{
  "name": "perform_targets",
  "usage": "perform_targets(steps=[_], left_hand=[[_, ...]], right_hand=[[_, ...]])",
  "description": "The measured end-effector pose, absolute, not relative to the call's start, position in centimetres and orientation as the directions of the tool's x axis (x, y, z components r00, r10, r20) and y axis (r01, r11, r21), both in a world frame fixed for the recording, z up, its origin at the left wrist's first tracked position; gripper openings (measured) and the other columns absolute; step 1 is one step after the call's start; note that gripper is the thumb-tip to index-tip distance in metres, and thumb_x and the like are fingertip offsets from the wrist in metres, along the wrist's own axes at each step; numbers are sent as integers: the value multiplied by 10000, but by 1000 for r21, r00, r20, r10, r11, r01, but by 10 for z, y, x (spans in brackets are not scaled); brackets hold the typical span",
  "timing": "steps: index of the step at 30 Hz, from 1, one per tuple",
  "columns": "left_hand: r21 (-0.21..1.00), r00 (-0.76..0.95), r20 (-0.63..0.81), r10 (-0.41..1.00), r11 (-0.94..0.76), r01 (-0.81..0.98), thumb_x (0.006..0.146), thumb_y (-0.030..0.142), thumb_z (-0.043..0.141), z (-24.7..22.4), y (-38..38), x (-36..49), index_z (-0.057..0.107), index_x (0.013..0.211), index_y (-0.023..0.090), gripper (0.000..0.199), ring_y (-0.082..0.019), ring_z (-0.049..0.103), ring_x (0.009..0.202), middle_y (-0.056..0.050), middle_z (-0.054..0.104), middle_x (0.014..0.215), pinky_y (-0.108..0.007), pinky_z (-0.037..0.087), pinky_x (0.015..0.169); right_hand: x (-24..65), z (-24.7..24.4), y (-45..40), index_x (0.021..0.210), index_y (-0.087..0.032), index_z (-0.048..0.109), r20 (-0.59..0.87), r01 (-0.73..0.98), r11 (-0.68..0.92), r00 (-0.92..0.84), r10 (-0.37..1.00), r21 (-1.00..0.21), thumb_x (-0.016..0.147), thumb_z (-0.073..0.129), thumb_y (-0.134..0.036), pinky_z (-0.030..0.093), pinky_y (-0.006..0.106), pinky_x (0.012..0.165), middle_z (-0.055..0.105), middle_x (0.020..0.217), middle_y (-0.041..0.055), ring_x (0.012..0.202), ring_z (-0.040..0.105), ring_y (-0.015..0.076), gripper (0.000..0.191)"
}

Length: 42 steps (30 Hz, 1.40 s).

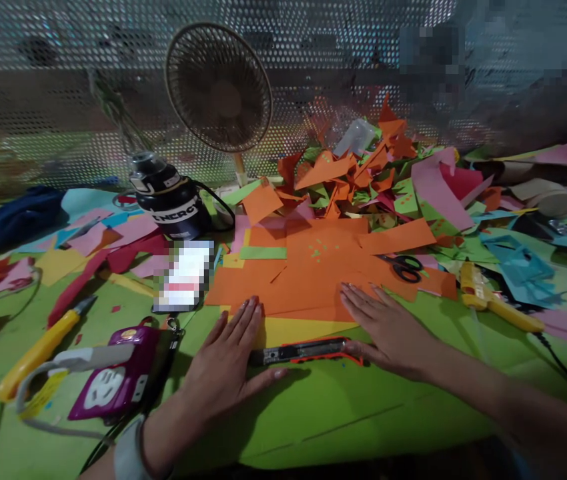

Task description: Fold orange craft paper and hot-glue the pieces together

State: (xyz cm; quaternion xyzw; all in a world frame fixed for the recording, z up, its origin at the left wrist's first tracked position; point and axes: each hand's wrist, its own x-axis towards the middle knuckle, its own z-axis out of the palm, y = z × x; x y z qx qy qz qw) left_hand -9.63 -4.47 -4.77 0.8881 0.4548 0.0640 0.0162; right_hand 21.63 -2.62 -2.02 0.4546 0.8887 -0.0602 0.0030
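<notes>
My left hand point(231, 357) lies flat with its fingertips on the lower left edge of a stack of orange paper sheets point(313, 280). Opposite it, my right hand point(381, 320) rests fingers outstretched on the lower right of the same orange paper. A yellow sheet point(303, 329) shows beneath the orange ones. Between the hands lies a box cutter point(308, 351) with a black and red handle; its left end runs behind my left hand, and my right thumb overlaps its right end. Black-handled scissors point(406, 268) sit partly under an orange strip point(403, 237).
Coloured paper scraps point(343, 177) pile up at the back. A fan point(219, 90) and a dark jug point(173, 200) stand behind. Around the left are a phone point(183, 277), a purple power bank point(118, 370) and a yellow-handled tool point(43, 350). A yellow glue gun point(496, 300) lies right.
</notes>
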Motion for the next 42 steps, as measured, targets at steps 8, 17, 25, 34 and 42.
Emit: perform_targets(steps=[8,17,25,34,42], left_hand=[[115,555,137,821,-569,814,814,740,368,-52,-46,-97,-47,1514,148,1006,-320,293,1395,-176,284,1527,-504,226,1125],[81,536,59,842,-539,838,807,760,335,-50,-46,-95,78,1516,119,991,-339,305,1386,-197,274,1519,-522,267,1098],[84,566,123,815,-577,812,802,747,380,-53,-46,-99,-119,1501,147,1047,-340,335,1372,-198,283,1520,-521,293,1086],[65,580,165,797,-596,800,799,738,405,-54,-45,-102,-166,1490,171,1061,-346,356,1361,-184,298,1520,-531,304,1077],[20,574,110,811,-580,815,817,745,349,-51,-40,-102,87,1520,161,951,-319,393,1345,-173,341,1498,-498,320,1082]], right_hand=[[217,11,-7,1214,-109,612,5,897,439,-439,898,-51,914,361,-599,410,491,998,582,1305,195,1232,515,327,628],[112,11,53,520,-180,510,-651,818,-17,-446,615,-576,823,616,-465,473,234,512,616,477,-2,483,626,137,429],[127,0,62,496,-164,521,-731,833,-105,-408,547,-544,832,635,-398,471,204,500,607,441,-13,497,639,119,425],[223,14,53,481,-164,536,-763,859,-225,-254,594,-461,790,655,-467,430,213,426,544,359,-26,362,541,100,449],[210,36,55,519,-168,537,-621,770,-163,-349,701,-617,790,644,-499,425,198,449,577,416,-26,388,551,82,441]])
